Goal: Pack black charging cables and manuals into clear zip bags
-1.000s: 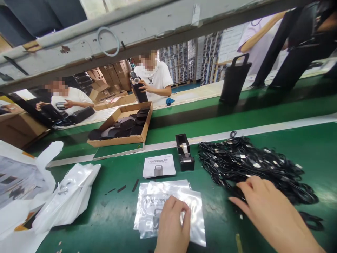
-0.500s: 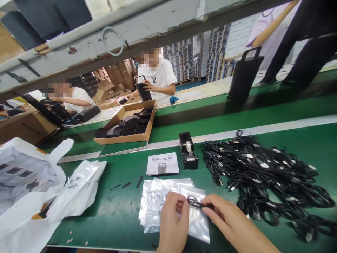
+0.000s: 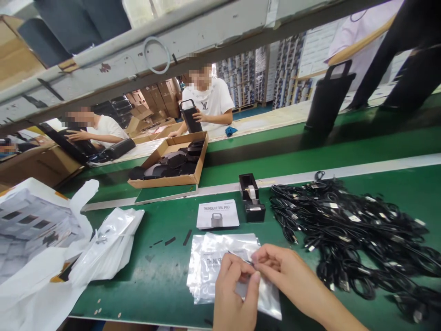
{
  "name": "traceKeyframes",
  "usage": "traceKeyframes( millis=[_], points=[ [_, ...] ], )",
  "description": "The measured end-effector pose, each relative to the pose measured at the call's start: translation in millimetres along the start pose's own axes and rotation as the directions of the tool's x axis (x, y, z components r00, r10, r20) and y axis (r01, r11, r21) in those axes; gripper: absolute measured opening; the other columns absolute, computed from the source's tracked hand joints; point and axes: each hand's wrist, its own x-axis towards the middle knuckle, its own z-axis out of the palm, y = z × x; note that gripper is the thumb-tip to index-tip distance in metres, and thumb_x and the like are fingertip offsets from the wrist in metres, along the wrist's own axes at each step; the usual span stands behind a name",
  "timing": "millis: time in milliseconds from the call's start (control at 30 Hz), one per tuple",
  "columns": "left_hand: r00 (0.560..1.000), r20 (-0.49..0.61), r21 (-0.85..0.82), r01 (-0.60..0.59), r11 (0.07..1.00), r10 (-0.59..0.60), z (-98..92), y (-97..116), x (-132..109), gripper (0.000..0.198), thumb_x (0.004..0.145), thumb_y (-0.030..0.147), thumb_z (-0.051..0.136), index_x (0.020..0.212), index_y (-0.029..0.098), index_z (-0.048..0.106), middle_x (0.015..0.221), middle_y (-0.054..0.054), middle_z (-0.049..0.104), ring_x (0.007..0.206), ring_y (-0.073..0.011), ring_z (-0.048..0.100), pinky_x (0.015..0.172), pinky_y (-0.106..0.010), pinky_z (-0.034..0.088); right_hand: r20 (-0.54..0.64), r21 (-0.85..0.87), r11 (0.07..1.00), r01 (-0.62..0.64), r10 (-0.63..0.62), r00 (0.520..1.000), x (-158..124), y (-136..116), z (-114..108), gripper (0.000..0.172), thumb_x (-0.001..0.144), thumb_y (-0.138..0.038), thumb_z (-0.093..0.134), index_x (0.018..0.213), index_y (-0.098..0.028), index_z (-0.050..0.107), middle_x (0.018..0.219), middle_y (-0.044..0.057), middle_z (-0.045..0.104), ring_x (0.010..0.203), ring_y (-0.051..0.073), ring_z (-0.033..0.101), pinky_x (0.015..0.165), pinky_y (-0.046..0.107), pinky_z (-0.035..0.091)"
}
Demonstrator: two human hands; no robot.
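My left hand (image 3: 234,289) is closed, fingers curled, at the mouth of a clear plastic bag (image 3: 272,301). Against it, my right hand (image 3: 284,278) pinches a black cable (image 3: 250,263), most of which is hidden by my fingers. Under and left of my hands lie several clear bags (image 3: 197,280) with printed leaflets inside. A stack of "Thunder Trail Pro" leaflets (image 3: 217,214) sits just beyond them. To the right spreads a large heap of bundled black cables (image 3: 344,225).
A black tape dispenser (image 3: 253,200) stands behind the leaflets. At left are a pile of white bags (image 3: 117,248) and an open printed box (image 3: 34,225). Across the belt are a cardboard tray (image 3: 165,183) of dark pieces, a black handled cylinder (image 3: 329,101) and co-workers.
The cable loop that showed between my hands is now mostly hidden. My right hand has come up against my left. The whole view has shifted slightly.
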Motion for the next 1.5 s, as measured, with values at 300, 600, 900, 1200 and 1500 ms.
traceKeyframes(
  millis=[300, 600, 900, 1200, 1500],
  points=[
    [0.979, -0.194, -0.029, 0.052, 0.998, -0.057, -51.7, 21, 37, 0.015, 0.084, 0.029, 0.053, 0.072, 0.020, 0.053, 0.071, 0.002, 0.048, 0.067, -0.0133, 0.047, 0.064, -0.024, 0.039, 0.214, -0.266, 0.909, 0.321, -0.269, 0.939, 21, -78, -9, 0.010, 0.080, -0.027, 0.057, 0.076, -0.022, 0.065, 0.081, -0.001, 0.067, 0.083, 0.019, 0.058, 0.076, 0.028, 0.040],
    [0.996, 0.054, -0.629, 0.092, 0.772, -0.075, -98.5, 2, 55, 0.075, 0.063, 0.063, 0.064, 0.123, 0.024, 0.043, 0.124, -0.011, 0.050, 0.117, -0.0270, 0.044, 0.098, -0.038, 0.034, 0.436, -0.352, 0.663, 0.661, -0.509, 0.743, 43, -171, -27, 0.008, 0.079, -0.031, 0.062, 0.074, -0.024, 0.063, 0.111, 0.001, 0.058, 0.111, 0.019, 0.049, 0.090, 0.030, 0.039],
    [0.930, 0.341, -0.624, 0.332, 0.708, -0.136, -71.1, 12, 43, 0.029, 0.054, 0.034, 0.082, 0.068, 0.015, 0.066, 0.060, 0.003, 0.055, 0.054, -0.0078, 0.047, 0.054, -0.019, 0.035, 0.405, -0.508, 0.711, 0.487, -0.302, 0.863, 10, -139, -66, 0.013, 0.076, -0.036, 0.061, 0.069, -0.025, 0.060, 0.129, 0.002, 0.052, 0.118, 0.028, 0.047, 0.082, 0.031, 0.049],
    [0.978, 0.098, -0.360, 0.209, 0.909, -0.186, -57.0, 13, 43, 0.017, 0.078, 0.030, 0.062, 0.076, 0.016, 0.072, 0.075, -0.004, 0.069, 0.073, -0.0160, 0.059, 0.067, -0.023, 0.044, -0.038, -0.194, 0.970, 0.148, -0.158, 0.987, 10, -53, -42, 0.040, 0.074, -0.033, 0.064, 0.111, -0.024, 0.054, 0.095, 0.003, 0.067, 0.086, 0.020, 0.062, 0.077, 0.030, 0.050],
    [0.973, 0.098, -0.220, 0.224, 0.950, -0.207, -76.5, 11, 50, 0.014, 0.076, 0.028, 0.062, 0.078, 0.020, 0.074, 0.083, -0.006, 0.073, 0.080, -0.0206, 0.064, 0.073, -0.028, 0.048, -0.049, -0.207, 0.955, 0.210, -0.225, 0.973, 19, -42, -40, 0.026, 0.084, -0.037, 0.051, 0.091, -0.024, 0.072, 0.097, 0.004, 0.072, 0.092, 0.024, 0.063, 0.084, 0.034, 0.047]
  ],
)
